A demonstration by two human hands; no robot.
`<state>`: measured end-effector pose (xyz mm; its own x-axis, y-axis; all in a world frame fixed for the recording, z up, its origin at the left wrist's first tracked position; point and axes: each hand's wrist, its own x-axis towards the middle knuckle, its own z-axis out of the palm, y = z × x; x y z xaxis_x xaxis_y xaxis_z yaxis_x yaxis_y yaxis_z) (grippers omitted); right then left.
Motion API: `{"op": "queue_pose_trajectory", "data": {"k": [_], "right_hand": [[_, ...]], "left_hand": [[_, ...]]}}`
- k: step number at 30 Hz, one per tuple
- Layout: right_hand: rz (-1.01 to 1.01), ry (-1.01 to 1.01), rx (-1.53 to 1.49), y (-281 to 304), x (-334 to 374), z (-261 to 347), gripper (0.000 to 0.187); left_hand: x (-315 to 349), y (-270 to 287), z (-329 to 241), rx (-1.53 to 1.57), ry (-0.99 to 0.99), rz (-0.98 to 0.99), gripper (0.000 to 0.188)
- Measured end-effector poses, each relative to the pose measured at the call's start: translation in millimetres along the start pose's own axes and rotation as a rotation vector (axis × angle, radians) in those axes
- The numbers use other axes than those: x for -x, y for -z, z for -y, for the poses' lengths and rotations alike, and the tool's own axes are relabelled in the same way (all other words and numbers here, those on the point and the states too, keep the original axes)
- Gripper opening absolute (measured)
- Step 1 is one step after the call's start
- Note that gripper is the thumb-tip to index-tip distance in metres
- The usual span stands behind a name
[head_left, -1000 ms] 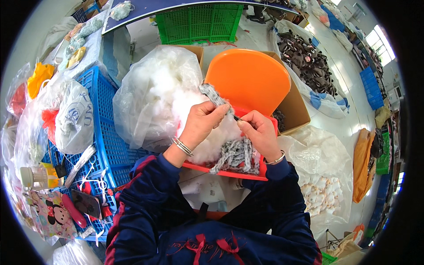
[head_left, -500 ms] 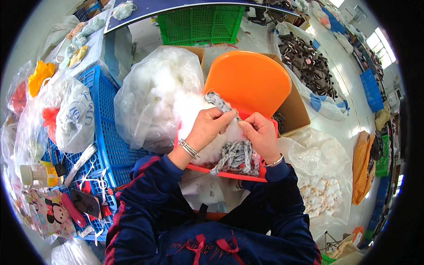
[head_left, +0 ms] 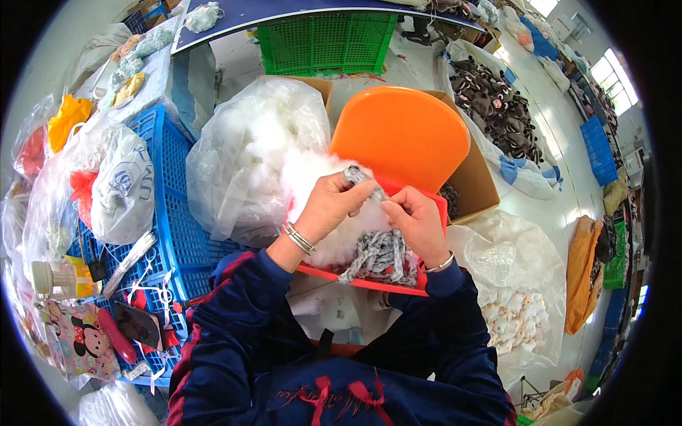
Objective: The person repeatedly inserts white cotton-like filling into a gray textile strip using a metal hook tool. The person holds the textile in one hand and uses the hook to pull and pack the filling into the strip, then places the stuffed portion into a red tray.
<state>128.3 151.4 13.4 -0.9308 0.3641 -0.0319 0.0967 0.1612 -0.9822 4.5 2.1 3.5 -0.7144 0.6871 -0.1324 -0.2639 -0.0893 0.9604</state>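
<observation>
My left hand (head_left: 334,206) and my right hand (head_left: 420,226) are both closed in a pinch on a small grey knitted piece (head_left: 371,186), held up between them. Its upper end pokes out past my left fingers. Under my hands is a red tray-like surface (head_left: 383,285). A bundle of more grey knitted strips (head_left: 380,257) lies on it below my right hand. Fluffy white stuffing (head_left: 305,174) is heaped next to my left hand, spilling from a clear plastic bag (head_left: 224,160). My fingers hide part of the held piece.
An orange rounded panel (head_left: 401,135) rises behind the tray, with a cardboard box (head_left: 477,181) beyond it. Blue crates (head_left: 170,206) holding bags, scissors and a jar stand at left. At right lie a bag of small white pieces (head_left: 515,312) and a sack of dark plush items (head_left: 494,106).
The upper end of the grey knitted piece has shifted down and to the right, and less of it sticks out. My right fingertips have moved slightly left.
</observation>
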Motion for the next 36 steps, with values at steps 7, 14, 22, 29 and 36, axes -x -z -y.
{"op": "queue_pose_trajectory", "data": {"k": [7, 14, 22, 29, 36], "right_hand": [[0.095, 0.064, 0.042, 11.9, -0.2, -0.7, 0.009], [0.078, -0.013, -0.077, -0.8, -2.0, -3.0, 0.010], [0.205, -0.180, 0.179, 58.4, -2.8, 17.4, 0.015], [0.136, -0.128, -0.282, 29.0, -14.0, 8.2, 0.017], [0.227, -0.116, -0.265, 15.8, -13.0, 6.6, 0.017]], "left_hand": [[-1.3, 5.8, -4.3, 0.008, -0.048, -0.006, 0.023], [2.1, -2.9, 6.5, -0.001, 0.046, 0.057, 0.023], [-8.3, 21.7, -8.3, -0.053, 0.047, -0.013, 0.026], [1.4, -4.3, -0.6, -0.023, 0.047, 0.460, 0.029], [-3.2, -8.1, 16.0, -0.085, 0.167, 0.515, 0.025]]}}
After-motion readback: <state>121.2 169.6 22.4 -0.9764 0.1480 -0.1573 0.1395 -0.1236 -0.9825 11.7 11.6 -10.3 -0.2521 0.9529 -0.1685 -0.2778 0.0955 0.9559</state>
